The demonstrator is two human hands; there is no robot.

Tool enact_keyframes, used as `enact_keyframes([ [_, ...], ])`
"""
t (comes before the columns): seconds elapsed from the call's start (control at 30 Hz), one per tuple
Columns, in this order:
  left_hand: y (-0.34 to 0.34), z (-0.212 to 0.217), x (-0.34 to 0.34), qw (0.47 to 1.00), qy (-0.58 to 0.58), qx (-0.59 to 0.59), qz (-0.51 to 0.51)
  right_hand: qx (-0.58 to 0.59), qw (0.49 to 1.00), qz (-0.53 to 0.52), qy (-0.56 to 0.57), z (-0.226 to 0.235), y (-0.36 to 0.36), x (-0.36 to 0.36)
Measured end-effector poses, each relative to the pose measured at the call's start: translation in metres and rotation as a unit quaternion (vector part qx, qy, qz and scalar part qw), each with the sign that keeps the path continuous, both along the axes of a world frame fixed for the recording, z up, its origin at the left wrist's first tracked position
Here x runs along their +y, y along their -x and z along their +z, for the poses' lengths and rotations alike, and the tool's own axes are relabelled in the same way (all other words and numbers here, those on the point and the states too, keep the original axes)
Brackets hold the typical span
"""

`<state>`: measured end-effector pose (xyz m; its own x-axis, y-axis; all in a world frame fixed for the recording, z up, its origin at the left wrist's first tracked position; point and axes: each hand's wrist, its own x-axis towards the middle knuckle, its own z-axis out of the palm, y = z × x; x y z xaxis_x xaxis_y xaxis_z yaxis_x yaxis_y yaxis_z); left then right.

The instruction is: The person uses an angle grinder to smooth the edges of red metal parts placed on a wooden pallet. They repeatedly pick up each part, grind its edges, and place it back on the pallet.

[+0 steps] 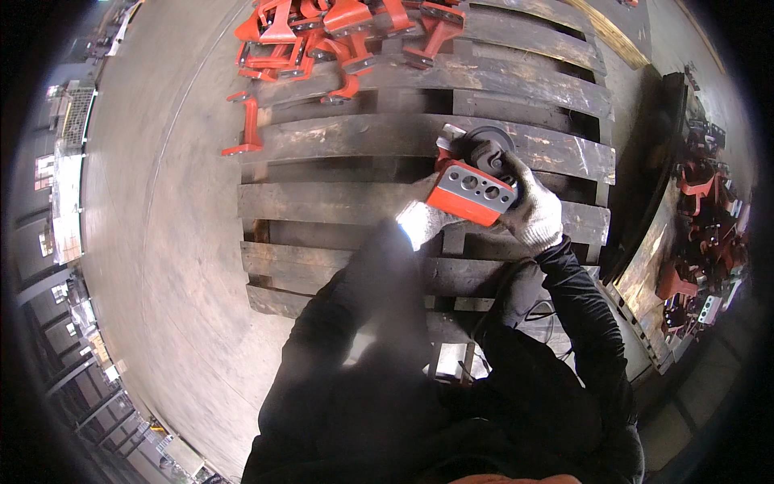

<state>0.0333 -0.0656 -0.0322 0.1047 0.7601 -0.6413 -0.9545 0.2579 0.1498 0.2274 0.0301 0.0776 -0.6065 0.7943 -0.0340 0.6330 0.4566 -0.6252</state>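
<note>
Both my hands wear white gloves and meet over the wooden pallet (322, 199). My left hand (423, 222) is closed on the lower left side of a red metal bracket (463, 206), its fingers partly hidden beneath it. The bracket is tilted, with a bare grey face pierced by several holes turned up. My right hand (534, 211) is closed around a dark tool with a round disc (488, 145), at the bracket's upper right. The tool's exact kind is hard to make out, and its body is partly hidden by the hand.
Many red brackets (347, 20) lie heaped on the pallet's far left part. One red bracket (251, 125) stands apart at its left edge. More dark red parts (697, 242) fill a wooden-sided platform at the right. A black cord (548, 319) runs near my foot.
</note>
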Motion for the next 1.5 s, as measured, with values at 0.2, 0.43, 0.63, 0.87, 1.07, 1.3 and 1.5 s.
enact_keyframes([
  [0.2, 0.004, 0.002, -0.005, 1.000, 0.003, 0.028, -0.006, 0.003, 0.999, 0.014, -0.037, -0.002, 0.001, -0.001],
  [0.43, 0.021, 0.008, -0.010, 0.993, -0.007, 0.117, -0.007, 0.022, 1.000, -0.002, 0.009, -0.010, -0.009, 0.003],
  [0.63, 0.056, 0.045, 0.005, 0.875, 0.040, 0.478, -0.066, 0.100, 0.987, -0.114, 0.057, -0.027, -0.032, 0.008],
  [0.87, 0.093, -0.002, 0.042, 0.592, 0.171, 0.784, -0.083, 0.162, 0.977, -0.057, 0.128, 0.023, -0.009, -0.008],
  [1.07, 0.097, 0.002, 0.036, 0.625, 0.144, 0.758, -0.119, 0.158, 0.977, -0.006, 0.142, 0.026, 0.012, -0.014],
  [1.3, 0.104, -0.025, 0.020, 0.637, 0.108, 0.757, -0.098, 0.174, 0.955, -0.092, 0.220, 0.029, 0.008, 0.000],
  [1.5, 0.091, 0.007, 0.017, 0.726, 0.077, 0.674, -0.107, 0.194, 0.946, -0.068, 0.251, 0.042, 0.003, 0.005],
])
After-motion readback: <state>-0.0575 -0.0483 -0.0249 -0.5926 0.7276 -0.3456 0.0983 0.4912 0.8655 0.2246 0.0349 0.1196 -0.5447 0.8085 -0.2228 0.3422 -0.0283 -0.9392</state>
